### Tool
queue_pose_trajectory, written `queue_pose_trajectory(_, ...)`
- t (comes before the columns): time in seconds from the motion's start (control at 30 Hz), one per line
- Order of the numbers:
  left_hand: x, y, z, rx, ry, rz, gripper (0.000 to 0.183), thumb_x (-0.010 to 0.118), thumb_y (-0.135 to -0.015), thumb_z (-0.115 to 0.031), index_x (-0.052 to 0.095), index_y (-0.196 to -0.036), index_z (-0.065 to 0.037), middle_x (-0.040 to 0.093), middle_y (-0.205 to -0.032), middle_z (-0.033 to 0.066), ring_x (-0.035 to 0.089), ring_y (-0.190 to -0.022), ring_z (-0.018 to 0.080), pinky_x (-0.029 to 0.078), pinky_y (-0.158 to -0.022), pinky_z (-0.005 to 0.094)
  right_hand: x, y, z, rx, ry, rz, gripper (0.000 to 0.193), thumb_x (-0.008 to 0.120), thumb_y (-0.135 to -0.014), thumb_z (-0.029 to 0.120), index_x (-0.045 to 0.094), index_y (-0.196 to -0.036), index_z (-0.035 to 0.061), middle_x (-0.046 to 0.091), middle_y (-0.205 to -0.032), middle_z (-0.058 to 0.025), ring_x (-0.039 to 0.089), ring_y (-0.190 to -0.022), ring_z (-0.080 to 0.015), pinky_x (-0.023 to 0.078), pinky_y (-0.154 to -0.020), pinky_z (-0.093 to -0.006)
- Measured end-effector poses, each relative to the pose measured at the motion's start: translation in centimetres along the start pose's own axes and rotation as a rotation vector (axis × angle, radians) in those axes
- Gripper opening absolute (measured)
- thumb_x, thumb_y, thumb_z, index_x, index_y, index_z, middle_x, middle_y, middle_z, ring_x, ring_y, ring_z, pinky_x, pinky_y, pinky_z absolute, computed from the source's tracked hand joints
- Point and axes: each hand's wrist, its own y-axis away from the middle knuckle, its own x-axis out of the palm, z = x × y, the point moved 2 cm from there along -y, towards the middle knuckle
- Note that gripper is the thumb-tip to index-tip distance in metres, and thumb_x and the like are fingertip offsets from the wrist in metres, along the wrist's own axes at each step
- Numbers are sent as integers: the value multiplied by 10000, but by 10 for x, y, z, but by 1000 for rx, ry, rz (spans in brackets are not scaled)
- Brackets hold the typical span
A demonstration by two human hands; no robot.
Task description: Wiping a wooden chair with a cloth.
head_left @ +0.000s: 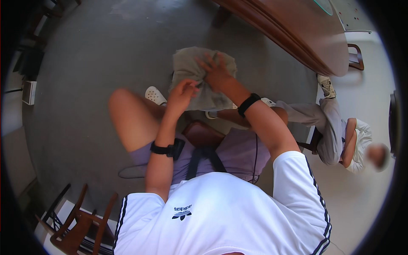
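A grey-green cloth [182, 59] with creased, frayed-looking edges is spread out in front of my knees. What lies under it is hidden. My right hand [217, 74] rests on its upper right part, fingers spread apart and slightly blurred. Just left of it, my left hand [182, 97] is at the cloth's left side with curled fingers, seemingly pinching a bit of the fabric. Folds in the cloth run together between the two hands. Black bands circle both my forearms.
A large brown wooden table [289, 34] stands at the upper right. Another person [329, 127] sits at the right with folded arms. Wooden chairs [80, 221] stand at the lower left. My white clog [155, 95] is on the grey floor [89, 85].
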Motion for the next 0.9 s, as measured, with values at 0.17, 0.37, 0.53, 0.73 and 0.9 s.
queue_pose_trajectory(0.17,5,-4,-9,-17,9,11,249,464,-982,-144,606,-1108,17,659,-943,100,615,-837,152,484,-794,278,27,-7,-8,3,-151,-80,395,774,-672,247,745,-1062,194,-24,-1621,-85,-35,-1481,-370,35,-1135,-658)
queue_pose_trajectory(0.37,5,-5,-6,-10,58,21,213,482,-975,-127,608,-1107,-17,666,-900,67,589,-764,120,457,-712,245,20,-2,3,16,-147,-5,384,762,-687,231,741,-1062,153,-19,-1621,-75,-53,-1482,-358,23,-1138,-653)
queue_pose_trajectory(0.53,14,-13,-7,9,37,76,248,458,-980,-144,606,-1113,3,641,-918,78,595,-816,138,481,-784,275,43,-8,1,28,-208,-213,369,725,-727,200,732,-1091,139,-23,-1622,-60,-62,-1481,-357,18,-1136,-656)
queue_pose_trajectory(0.73,10,-27,23,-52,-66,61,236,469,-970,-160,611,-1096,-21,653,-922,56,602,-815,127,475,-769,274,50,-15,6,25,-303,-294,353,655,-783,158,718,-1128,120,-30,-1623,-48,-62,-1481,-355,16,-1133,-661)
queue_pose_trajectory(0.9,4,-40,44,142,-543,20,275,583,-898,-185,588,-1127,-32,644,-898,110,609,-793,212,476,-764,335,47,-13,11,24,-256,-381,341,619,-817,148,707,-1143,107,-20,-1624,-42,-52,-1484,-340,1,-1141,-648)
